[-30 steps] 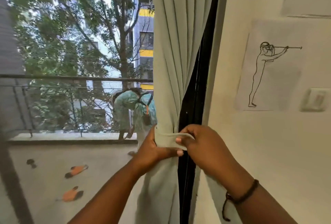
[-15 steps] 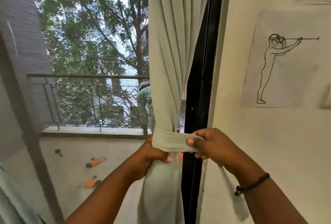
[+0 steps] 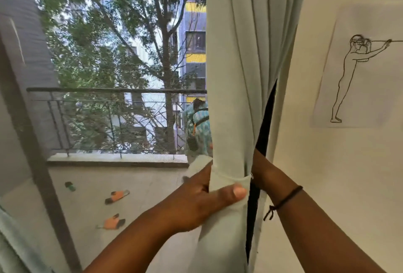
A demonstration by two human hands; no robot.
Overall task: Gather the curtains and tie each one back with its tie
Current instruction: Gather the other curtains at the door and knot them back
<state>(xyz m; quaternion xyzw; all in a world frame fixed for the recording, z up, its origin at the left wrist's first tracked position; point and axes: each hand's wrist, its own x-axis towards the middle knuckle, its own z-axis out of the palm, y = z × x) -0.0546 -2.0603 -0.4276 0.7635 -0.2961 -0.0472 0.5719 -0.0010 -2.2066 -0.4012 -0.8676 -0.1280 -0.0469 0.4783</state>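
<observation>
Mid-task: the curtain (image 3: 237, 76) at the window's right edge is already bunched into one narrow column, hanging just beside the dark frame (image 3: 265, 120) and the wall (image 3: 327, 174). The tie (image 3: 229, 182) is a band of the same pale cloth wrapped across the front of the bunch at about wrist height; whether its ends are fastened behind cannot be told. Left hand (image 3: 202, 198) grips the bunch from the window side, thumb pressed flat over the tie, fingers curled round the back, out of sight. Right hand is hidden behind the curtain, only the wrist and forearm with a dark bracelet (image 3: 283, 200) show, so its fingers' state cannot be told; judging by the reach, it is probably working the tie's far end. Judgement: gathering done on this one, tying under way, not confirmed finished. A second strip of pale cloth (image 3: 13, 246) shows at the lower left corner, likely another curtain, untied as far as can be seen, so that is probably left to do. No containers in view. Outside: railing (image 3: 109, 90), trees, another person (image 3: 199, 128) on the balcony, orange sandals (image 3: 116, 196) on its floor.
</observation>
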